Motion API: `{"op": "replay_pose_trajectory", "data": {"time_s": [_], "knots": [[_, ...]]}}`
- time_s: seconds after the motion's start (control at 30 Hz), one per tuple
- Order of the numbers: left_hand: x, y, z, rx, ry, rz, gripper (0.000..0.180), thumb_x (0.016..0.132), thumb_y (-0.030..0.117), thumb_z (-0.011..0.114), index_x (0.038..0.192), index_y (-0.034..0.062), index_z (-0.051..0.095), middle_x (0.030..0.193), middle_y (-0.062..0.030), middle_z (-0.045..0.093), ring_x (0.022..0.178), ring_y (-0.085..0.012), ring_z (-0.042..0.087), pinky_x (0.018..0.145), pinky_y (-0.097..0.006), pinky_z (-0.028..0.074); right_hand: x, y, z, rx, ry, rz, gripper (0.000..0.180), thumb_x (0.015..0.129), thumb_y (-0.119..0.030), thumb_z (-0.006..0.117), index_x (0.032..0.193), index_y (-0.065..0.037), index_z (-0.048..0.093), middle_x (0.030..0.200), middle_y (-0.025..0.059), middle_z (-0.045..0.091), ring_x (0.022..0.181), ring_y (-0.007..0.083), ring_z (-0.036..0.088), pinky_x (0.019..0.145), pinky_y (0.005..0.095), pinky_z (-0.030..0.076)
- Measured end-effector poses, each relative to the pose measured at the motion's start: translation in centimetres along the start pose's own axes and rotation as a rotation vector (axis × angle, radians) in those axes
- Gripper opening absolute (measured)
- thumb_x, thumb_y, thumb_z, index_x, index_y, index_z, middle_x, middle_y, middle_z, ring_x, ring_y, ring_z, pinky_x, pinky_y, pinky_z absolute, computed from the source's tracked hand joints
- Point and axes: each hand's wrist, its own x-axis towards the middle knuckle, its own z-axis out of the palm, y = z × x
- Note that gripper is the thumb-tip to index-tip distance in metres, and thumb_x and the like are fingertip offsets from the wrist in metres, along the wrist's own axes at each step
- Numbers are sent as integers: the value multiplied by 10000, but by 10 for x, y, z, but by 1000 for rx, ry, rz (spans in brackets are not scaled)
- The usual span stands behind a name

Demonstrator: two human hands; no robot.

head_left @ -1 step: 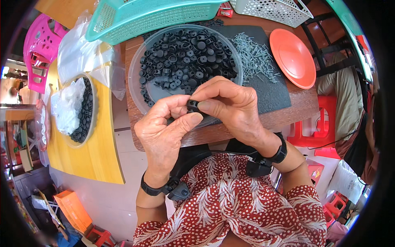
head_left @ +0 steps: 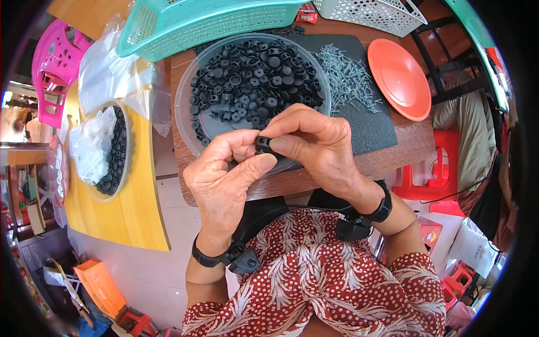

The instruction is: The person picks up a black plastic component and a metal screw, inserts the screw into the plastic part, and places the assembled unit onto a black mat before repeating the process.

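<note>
A small round black plastic part point(head_left: 263, 145) is pinched between my two hands, over the near rim of a clear round tub. My left hand point(head_left: 224, 171) grips its left side with thumb and index finger. My right hand point(head_left: 314, 143) presses its right side with thumb and fingertips, which cover much of it. The clear tub point(head_left: 184, 121) behind my hands holds a heap of similar black parts point(head_left: 252, 73). To its right, many silver screws point(head_left: 348, 76) lie on a dark mat point(head_left: 373, 132).
An orange-red plate point(head_left: 398, 78) lies at the table's right. A teal basket point(head_left: 208, 28) and a white perforated basket point(head_left: 373, 14) stand at the back. On the yellow table point(head_left: 135, 219) to the left sits another tub of black parts point(head_left: 115, 157) with a plastic bag. Red stools point(head_left: 432, 174) stand at right.
</note>
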Motion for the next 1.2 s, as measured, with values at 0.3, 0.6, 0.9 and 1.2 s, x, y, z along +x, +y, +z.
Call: {"op": "replay_pose_trajectory", "data": {"time_s": [0.3,0.6,0.9,1.2], "knots": [[1,-2,-1,-18,-34,-46,299,717,-31,732,993,-52,619,772,11,578,655,-25,478,557,-148,393,2,-3,-4,-17,-31,20,108,751,22,662,852,-13,675,767,15,615,699,60,543,615,213,439],[6,-4,-4,-77,-136,-54,238,763,27,714,960,-46,602,766,0,601,643,-20,480,547,-146,383,3,-4,-3,2,-29,68,91,764,29,648,847,-2,669,753,22,632,713,57,558,628,212,461],[8,-8,-3,28,-156,48,223,772,102,728,889,-11,575,734,25,580,629,-11,457,547,-148,377,2,-11,-1,8,-9,96,74,754,50,631,816,12,640,730,25,630,698,58,564,614,212,463],[11,-11,-3,205,-137,199,294,741,219,761,809,6,570,668,6,577,606,-45,490,543,-191,416,3,-14,-2,49,1,114,71,745,64,626,785,6,635,727,26,627,694,57,561,597,213,460]]}}
